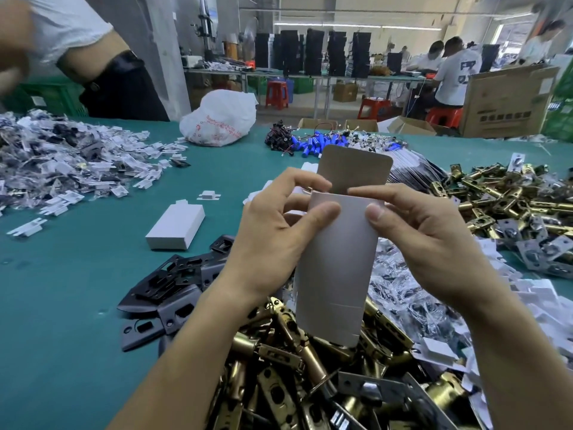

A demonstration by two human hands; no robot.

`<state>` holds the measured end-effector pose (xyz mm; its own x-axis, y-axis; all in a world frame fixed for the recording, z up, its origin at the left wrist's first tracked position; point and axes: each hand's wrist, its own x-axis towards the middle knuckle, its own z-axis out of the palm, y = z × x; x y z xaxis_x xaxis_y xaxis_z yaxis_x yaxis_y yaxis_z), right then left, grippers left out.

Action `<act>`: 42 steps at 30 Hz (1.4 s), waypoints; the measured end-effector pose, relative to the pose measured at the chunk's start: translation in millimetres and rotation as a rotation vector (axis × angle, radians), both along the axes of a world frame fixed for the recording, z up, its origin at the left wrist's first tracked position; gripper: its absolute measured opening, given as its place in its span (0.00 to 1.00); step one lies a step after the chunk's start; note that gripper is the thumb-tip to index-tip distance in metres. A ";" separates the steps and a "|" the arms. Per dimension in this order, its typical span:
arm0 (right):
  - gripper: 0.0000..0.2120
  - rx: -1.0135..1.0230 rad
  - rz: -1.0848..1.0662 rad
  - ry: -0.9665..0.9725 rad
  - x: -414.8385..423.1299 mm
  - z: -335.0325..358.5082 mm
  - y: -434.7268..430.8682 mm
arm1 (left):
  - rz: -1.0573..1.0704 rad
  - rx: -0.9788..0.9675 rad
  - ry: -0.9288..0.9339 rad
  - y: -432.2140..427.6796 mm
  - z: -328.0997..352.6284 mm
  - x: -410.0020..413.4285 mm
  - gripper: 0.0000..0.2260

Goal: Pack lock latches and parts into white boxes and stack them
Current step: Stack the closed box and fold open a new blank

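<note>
I hold a white carton box (336,268) upright in front of me, its top flap (355,169) standing open. My left hand (276,231) grips its left side with the thumb on the front face. My right hand (424,240) grips the right side, thumb on the front and fingertips at the open top. Under the box lies a heap of brass lock latches (297,361). More brass latches (508,197) are piled at the right. A closed white box (176,226) lies flat on the green table (77,290).
Black strike plates (173,287) lie left of my arms. Bagged small parts (400,290) spread to the right, another large heap (62,156) at the far left. A white plastic bag (220,119) and blue batteries (316,144) sit at the back. A person (93,57) stands at the table's far left.
</note>
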<state>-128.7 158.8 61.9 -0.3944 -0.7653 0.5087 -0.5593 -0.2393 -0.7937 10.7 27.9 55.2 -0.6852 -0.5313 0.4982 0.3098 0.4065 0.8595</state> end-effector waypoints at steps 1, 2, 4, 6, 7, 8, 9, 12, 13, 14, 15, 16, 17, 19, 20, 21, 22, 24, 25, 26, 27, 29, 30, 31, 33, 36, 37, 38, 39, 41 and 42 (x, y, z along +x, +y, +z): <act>0.13 -0.030 0.028 -0.032 1.4 -0.5 -1.4 | 0.020 0.000 0.024 1.4 -0.2 -0.6 0.09; 0.15 -0.065 0.057 -0.055 2.6 -0.9 -2.7 | 0.044 -0.015 0.053 2.5 -0.4 -1.2 0.10; 0.21 -0.142 0.108 -0.121 4.2 -1.2 -4.6 | 0.101 -0.094 0.114 2.8 -0.9 -1.9 0.10; 0.29 -0.198 0.148 -0.214 3.5 -0.8 -4.5 | 0.145 -0.174 0.149 2.0 -1.1 -1.4 0.12; 0.32 -0.208 0.154 -0.230 2.6 -0.2 -3.3 | 0.146 -0.184 0.158 1.8 -1.4 -1.1 0.13; 0.33 -0.206 0.156 -0.222 2.1 0.3 -2.0 | 0.133 -0.171 0.166 2.0 -1.9 -1.1 0.13; 0.32 -0.199 0.155 -0.209 1.9 1.2 -1.0 | 0.113 -0.147 0.172 2.5 -2.0 -1.1 0.12; 0.21 -0.214 0.130 -0.199 3.0 3.4 -1.0 | 0.076 -0.081 0.188 4.6 -1.7 -1.6 0.11; 0.18 -0.224 0.119 -0.204 3.6 4.0 -1.5 | 0.069 -0.070 0.188 4.9 -1.2 -1.6 0.11; 0.16 -0.230 0.116 -0.210 3.9 3.4 -2.3 | 0.061 -0.061 0.185 4.8 -0.6 -1.4 0.10; 0.13 -0.230 0.121 -0.226 5.2 2.9 -3.1 | 0.053 -0.051 0.174 4.1 -0.3 -0.6 0.10; 0.11 -0.228 0.122 -0.238 6.3 2.2 -4.2 | 0.040 -0.041 0.152 2.7 -0.1 0.5 0.10; 0.09 -0.221 0.109 -0.238 7.3 1.2 -5.7 | 0.022 -0.037 0.115 0.9 -0.2 1.8 0.10; 0.07 -0.203 0.058 -0.215 7.9 -2.8 -9.0 | 0.004 -0.061 0.020 -2.8 -1.7 3.6 0.16; 0.07 -0.200 0.043 -0.216 9.0 -3.5 -10.3 | 0.000 -0.072 -0.017 -4.1 -2.6 4.1 0.20; 0.08 -0.202 0.041 -0.213 9.2 -3.7 -11.0 | -0.012 -0.064 -0.036 -4.8 -3.1 4.0 0.22; 0.09 -0.207 0.046 -0.194 9.1 -4.1 -11.3 | -0.035 -0.044 -0.042 -5.4 -3.3 3.7 0.22; 0.06 -0.214 0.066 -0.161 9.1 -3.2 -10.3 | -0.097 -0.008 -0.045 -5.3 -2.8 3.3 0.22; 0.03 -0.220 0.084 -0.166 10.2 -1.6 -9.1 | -0.126 0.015 -0.044 -5.2 -2.3 3.3 0.23; 0.05 -0.231 0.092 -0.174 10.3 -0.7 -7.6 | -0.151 0.042 -0.041 -5.4 -1.9 3.4 0.24; 0.10 -0.234 0.095 -0.190 10.3 0.6 -5.9 | -0.172 0.066 -0.038 -5.8 -1.4 3.7 0.25; 0.14 -0.225 0.096 -0.220 9.0 2.7 -3.9 | -0.194 0.092 -0.041 -6.7 -0.5 4.1 0.27; 0.11 -0.217 0.100 -0.225 7.9 3.8 -2.9 | -0.195 0.095 -0.045 -6.7 -0.1 3.8 0.26; 0.09 -0.209 0.099 -0.238 6.7 4.6 -2.2 | -0.195 0.094 -0.049 -6.6 -0.1 3.7 0.26; 0.09 -0.206 0.073 -0.257 5.2 6.8 0.5 | -0.197 0.088 -0.057 -6.6 -0.5 3.1 0.25; 0.08 -0.193 0.049 -0.206 6.9 10.3 5.3 | -0.207 0.088 -0.072 -6.4 -1.4 2.8 0.26; 0.07 -0.194 0.034 -0.169 8.4 11.3 6.1 | -0.209 0.088 -0.075 -6.2 -1.4 3.0 0.27; 0.08 -0.200 0.004 -0.135 9.4 11.3 6.1 | -0.208 0.085 -0.079 -5.7 -1.1 3.0 0.27; 0.10 -0.212 -0.024 -0.122 10.6 11.5 5.9 | -0.202 0.076 -0.083 -5.0 -0.9 3.1 0.28; 0.10 -0.241 -0.028 -0.150 12.5 12.3 4.5 | -0.184 0.058 -0.088 -4.4 -0.5 3.3 0.29; 0.09 -0.251 -0.020 -0.167 12.6 12.9 4.0 | -0.178 0.052 -0.087 -4.4 -0.4 3.1 0.29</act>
